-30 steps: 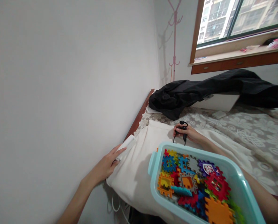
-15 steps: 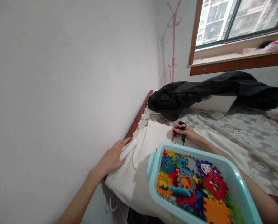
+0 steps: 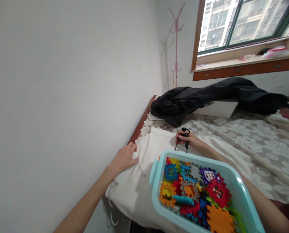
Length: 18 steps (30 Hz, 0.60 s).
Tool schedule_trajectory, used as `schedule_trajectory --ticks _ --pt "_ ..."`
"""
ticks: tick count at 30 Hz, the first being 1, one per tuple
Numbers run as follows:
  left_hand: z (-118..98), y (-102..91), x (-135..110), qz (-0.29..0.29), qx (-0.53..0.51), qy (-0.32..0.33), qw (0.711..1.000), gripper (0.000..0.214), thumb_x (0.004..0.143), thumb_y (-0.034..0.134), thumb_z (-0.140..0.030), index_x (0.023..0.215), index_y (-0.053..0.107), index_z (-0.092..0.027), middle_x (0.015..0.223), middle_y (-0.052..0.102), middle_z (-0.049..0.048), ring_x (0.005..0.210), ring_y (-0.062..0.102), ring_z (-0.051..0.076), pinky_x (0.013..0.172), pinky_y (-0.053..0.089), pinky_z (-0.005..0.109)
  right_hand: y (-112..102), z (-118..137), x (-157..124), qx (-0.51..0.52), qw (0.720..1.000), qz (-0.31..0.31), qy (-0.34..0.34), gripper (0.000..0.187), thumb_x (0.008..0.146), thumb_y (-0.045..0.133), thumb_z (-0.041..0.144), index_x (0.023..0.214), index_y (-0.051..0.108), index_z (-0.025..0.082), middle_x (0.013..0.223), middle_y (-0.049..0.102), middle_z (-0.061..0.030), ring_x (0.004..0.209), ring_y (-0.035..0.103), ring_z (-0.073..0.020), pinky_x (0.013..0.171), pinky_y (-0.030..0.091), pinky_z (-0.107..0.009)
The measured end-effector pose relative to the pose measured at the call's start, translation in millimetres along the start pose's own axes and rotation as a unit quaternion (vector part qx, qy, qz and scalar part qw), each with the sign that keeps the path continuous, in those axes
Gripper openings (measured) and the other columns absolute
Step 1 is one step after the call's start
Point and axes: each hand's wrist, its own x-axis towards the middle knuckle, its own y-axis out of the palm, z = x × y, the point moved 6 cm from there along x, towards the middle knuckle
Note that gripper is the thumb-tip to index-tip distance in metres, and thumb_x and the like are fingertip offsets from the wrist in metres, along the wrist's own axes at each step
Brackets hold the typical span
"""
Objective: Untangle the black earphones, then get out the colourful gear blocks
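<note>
My left hand (image 3: 124,158) is closed around a small white object (image 3: 135,155) with a thin white cord, at the left edge of the white cloth (image 3: 144,184) near the wall. My right hand (image 3: 190,140) rests further back on that cloth, gripping a small black device (image 3: 184,136) with dangling black cords. In front of my right forearm stands a light blue plastic bin (image 3: 156,168) holding several colourful interlocking gear-shaped blocks (image 3: 195,194).
A bed with a floral lace cover (image 3: 256,145) fills the right. A black garment (image 3: 207,97) lies across its far end over a white box. A pink coat stand (image 3: 175,42) stands in the corner beside a window with a wooden sill. White wall runs along the left.
My left hand went from flat fingers on the white object to curled around it, pulling it in slightly. The view shifted a little rightward. My right hand kept its hold.
</note>
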Motion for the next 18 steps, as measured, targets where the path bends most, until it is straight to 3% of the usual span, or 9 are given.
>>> schedule_trajectory --ticks 2,5,8,13,18 --pt "5.3 1.4 2.4 -0.015 -0.002 -0.027 1.000 0.024 0.088 0.065 -0.039 0.104 0.060 -0.021 0.110 0.067 0.0102 0.093 0.068 0.030 0.082 0.051 0.041 0.1 -0.6 -0.1 0.005 1.000 0.000 0.003 0.033 0.075 0.093 0.057 0.084 0.076 0.031 0.091 0.077 -0.0109 0.095 0.072 -0.0342 0.100 0.055 -0.054" --pt "9.3 2.4 5.4 -0.030 -0.020 -0.049 0.998 0.026 0.087 0.065 -0.034 0.109 0.062 -0.022 0.111 0.069 0.0091 0.095 0.069 0.029 0.084 0.050 0.039 -0.3 -1.9 -0.3 0.002 1.000 0.000 0.003 0.033 0.076 0.092 0.058 0.085 0.077 0.031 0.092 0.077 -0.0108 0.096 0.072 -0.0345 0.101 0.055 -0.054" --pt "11.9 -3.6 6.9 -0.038 -0.040 -0.048 0.997 0.017 0.088 0.063 -0.033 0.101 0.064 -0.023 0.107 0.072 0.0084 0.094 0.069 0.028 0.085 0.048 0.038 -1.5 -2.7 -0.2 -0.008 1.000 0.002 -0.008 0.033 0.078 0.090 0.061 0.086 0.077 0.032 0.094 0.078 -0.0106 0.096 0.072 -0.0345 0.101 0.057 -0.054" --pt "24.1 -12.3 10.8 0.031 -0.065 -0.063 0.995 0.016 0.091 0.059 -0.038 0.092 0.065 -0.023 0.092 0.074 0.0097 0.081 0.067 0.029 0.073 0.042 0.037 -4.4 -4.9 1.2 -0.009 1.000 0.006 -0.008 0.030 0.080 0.089 0.060 0.089 0.078 0.033 0.095 0.078 -0.0104 0.098 0.073 -0.0347 0.100 0.057 -0.054" --pt "31.3 -6.0 17.8 0.064 -0.098 -0.061 0.991 0.011 0.085 0.061 -0.034 0.086 0.064 -0.023 0.086 0.072 0.0079 0.077 0.064 0.027 0.071 0.038 0.035 -4.5 -3.1 0.4 0.005 1.000 -0.007 0.001 0.036 0.073 0.094 0.061 0.085 0.078 0.032 0.093 0.077 -0.0113 0.099 0.072 -0.0357 0.100 0.057 -0.054"
